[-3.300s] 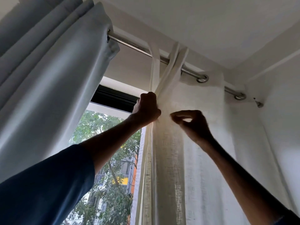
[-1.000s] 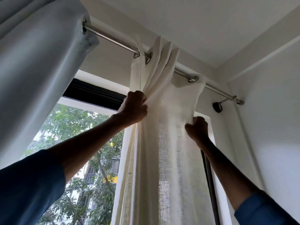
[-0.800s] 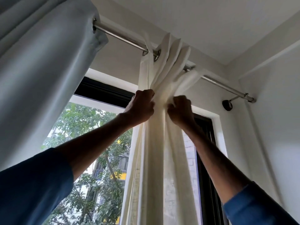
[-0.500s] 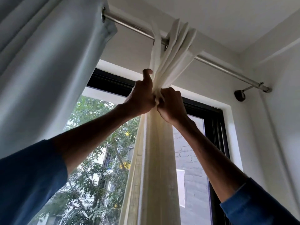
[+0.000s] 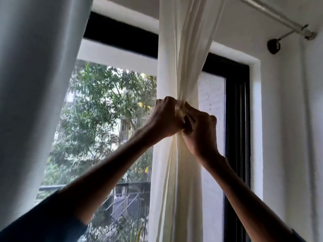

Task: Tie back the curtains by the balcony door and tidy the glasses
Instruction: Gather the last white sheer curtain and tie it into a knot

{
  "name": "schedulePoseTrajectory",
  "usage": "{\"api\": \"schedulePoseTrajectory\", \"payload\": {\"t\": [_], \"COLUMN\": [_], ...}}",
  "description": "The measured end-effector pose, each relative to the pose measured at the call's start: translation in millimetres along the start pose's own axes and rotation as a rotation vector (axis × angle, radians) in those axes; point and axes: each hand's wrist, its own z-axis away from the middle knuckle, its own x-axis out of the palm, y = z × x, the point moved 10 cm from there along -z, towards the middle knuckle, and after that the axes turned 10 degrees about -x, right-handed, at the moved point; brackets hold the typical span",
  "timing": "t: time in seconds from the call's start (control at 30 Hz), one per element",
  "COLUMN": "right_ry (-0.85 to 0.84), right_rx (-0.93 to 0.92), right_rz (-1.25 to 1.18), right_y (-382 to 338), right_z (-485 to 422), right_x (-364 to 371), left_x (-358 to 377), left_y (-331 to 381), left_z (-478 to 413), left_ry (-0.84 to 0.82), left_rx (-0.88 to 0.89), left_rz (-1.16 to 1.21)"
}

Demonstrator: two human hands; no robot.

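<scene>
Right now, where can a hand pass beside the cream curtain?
Widest gap: between the grey heavy curtain and the cream sheer curtain. Narrower: between it and the black door frame. Crowded where left hand and right hand grip the bunch.

Cream curtain (image 5: 181,49), blk frame (image 5: 236,119)

Open glass (image 5: 108,119) between grey curtain (image 5: 35,84) and bunched cream curtain (image 5: 181,49).
</scene>
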Motion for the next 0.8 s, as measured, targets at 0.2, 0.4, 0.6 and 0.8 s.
{"api": "schedulePoseTrajectory", "payload": {"t": [0.2, 0.4, 0.6, 0.8], "right_ry": [0.043, -0.019, -0.085, -0.135], "right_rx": [0.180, 0.323, 0.367, 0.377], "right_rz": [-0.017, 0.048, 0.059, 0.044], "right_y": [8, 1, -18, -36], "right_z": [96, 188, 247, 279], "right_x": [-3, 6, 16, 22], "left_x": [43, 57, 74, 90], "left_y": [-25, -43, -63, -78], "left_z": [73, 123, 161, 187], "left_ry": [-0.077, -0.036, -0.016, 0.015], "left_rx": [-0.094, -0.134, -0.240, -0.328], "left_rz": [0.047, 0.052, 0.076, 0.179]}}
